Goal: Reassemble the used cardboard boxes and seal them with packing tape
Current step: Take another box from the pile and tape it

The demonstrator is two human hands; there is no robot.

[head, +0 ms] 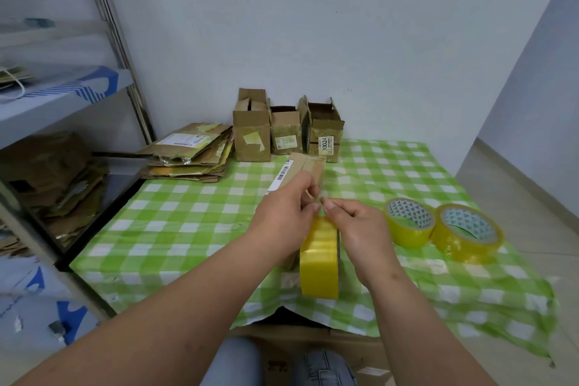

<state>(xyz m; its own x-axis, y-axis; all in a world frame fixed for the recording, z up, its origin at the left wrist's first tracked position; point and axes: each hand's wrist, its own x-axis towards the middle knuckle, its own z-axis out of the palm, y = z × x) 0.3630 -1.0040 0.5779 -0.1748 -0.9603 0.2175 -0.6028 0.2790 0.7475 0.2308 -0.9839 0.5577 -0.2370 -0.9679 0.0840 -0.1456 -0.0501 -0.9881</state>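
Centre frame, both hands meet over a small cardboard box (305,171) on the green checked tablecloth (188,219). The left hand (283,213) curls round the box's near end, fingers gripping it. The right hand (357,229) pinches the tape's free end between thumb and forefinger, just beside the left fingertips. The yellow tape roll (319,260) hangs on edge below the hands. Right of centre, two spare tape rolls (438,229) lie touching. Upper centre, three open boxes (286,132) stand in a row; left of them, a stack of flattened cardboard (191,154).
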